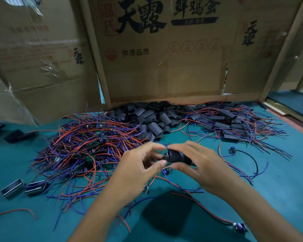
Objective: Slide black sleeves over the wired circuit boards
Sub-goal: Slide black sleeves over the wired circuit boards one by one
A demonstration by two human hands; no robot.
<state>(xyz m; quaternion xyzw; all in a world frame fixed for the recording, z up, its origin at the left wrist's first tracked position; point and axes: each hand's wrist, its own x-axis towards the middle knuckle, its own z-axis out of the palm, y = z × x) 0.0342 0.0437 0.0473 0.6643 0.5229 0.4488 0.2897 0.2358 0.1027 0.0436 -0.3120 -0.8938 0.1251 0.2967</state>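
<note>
Teal table (278, 189): two hands, one black sleeve (177, 156).

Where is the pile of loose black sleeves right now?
In the head view, the pile of black sleeves lies centre-back on the teal table, against the cardboard wall.

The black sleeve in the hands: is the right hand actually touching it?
Touching. The head view shows the right hand with thumb and fingers curled round the sleeve, no gap visible between them.
</note>
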